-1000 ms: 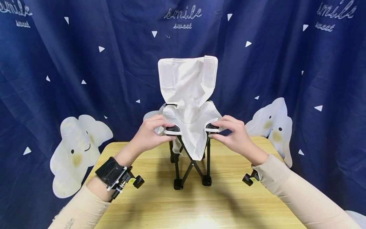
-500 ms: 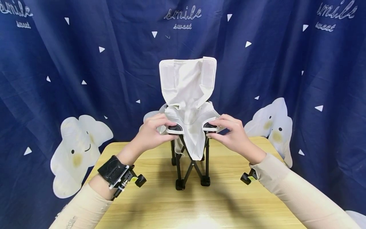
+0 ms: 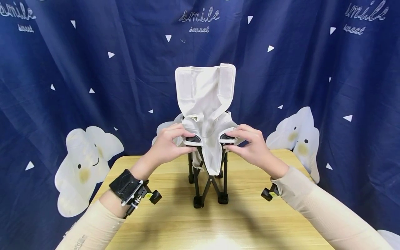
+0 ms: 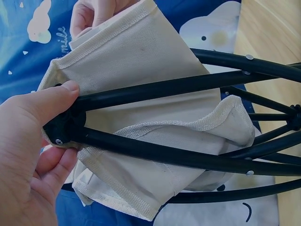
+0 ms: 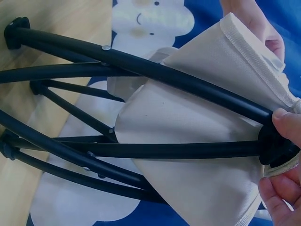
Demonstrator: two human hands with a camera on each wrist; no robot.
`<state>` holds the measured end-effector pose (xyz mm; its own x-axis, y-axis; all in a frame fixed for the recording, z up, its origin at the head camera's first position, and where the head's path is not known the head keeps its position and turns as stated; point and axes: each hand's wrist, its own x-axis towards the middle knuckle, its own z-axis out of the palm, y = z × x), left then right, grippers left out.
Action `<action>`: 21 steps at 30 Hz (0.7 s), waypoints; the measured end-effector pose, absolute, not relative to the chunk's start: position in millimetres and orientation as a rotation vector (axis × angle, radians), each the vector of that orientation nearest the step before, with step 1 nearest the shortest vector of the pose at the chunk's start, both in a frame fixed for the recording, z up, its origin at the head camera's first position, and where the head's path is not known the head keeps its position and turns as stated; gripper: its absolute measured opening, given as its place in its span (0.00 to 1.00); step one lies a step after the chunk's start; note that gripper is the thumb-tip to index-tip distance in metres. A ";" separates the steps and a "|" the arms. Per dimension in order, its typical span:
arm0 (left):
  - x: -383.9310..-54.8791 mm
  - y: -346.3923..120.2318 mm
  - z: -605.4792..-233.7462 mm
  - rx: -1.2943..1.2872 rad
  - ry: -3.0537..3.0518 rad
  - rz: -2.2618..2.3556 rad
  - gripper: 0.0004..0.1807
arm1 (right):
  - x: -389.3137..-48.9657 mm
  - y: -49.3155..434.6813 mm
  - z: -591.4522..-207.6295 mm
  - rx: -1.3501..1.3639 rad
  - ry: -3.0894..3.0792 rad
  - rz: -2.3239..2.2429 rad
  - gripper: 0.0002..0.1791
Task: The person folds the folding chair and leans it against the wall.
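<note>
A small folding camp chair [image 3: 207, 93] stands on the table with white fabric and crossed black legs [image 3: 210, 185]. My left hand [image 3: 170, 144] grips its front left corner, fingers on top and thumb beneath. The front right corner is pinched the same way by my right hand [image 3: 247, 142]. In the left wrist view, the thumb of my left hand [image 4: 28, 132] presses on a black joint [image 4: 68, 122] where two tubes meet. A matching joint [image 5: 277, 146] lies between the thumb and fingers of my right hand [image 5: 287, 155]. The seat fabric sags between both corners.
The chair's feet rest on a light wooden table [image 3: 175, 222]. Behind it hangs a dark blue curtain [image 3: 140, 69] with printed clouds and triangles. A camera on a black strap [image 3: 126, 187] sits on my left wrist; another small camera [image 3: 270, 192] hangs at my right wrist.
Both hands have moved slightly toward each other, still holding the corners. The chair has narrowed: its front feet stand closer together and the seat fabric folds more.
</note>
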<state>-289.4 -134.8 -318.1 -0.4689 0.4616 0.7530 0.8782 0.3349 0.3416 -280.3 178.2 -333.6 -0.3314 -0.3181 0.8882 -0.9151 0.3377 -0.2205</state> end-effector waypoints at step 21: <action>-286.2 -125.9 -312.0 -1.195 -2.054 -1.034 0.21 | -276.9 166.8 -327.1 1.092 -1.854 0.982 0.23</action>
<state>-286.2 -125.9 -312.0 -0.4583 0.4686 0.7552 0.8858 0.3110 0.3446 -276.9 166.8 -327.1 -0.3485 -0.3293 0.8775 -0.9110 0.3392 -0.2346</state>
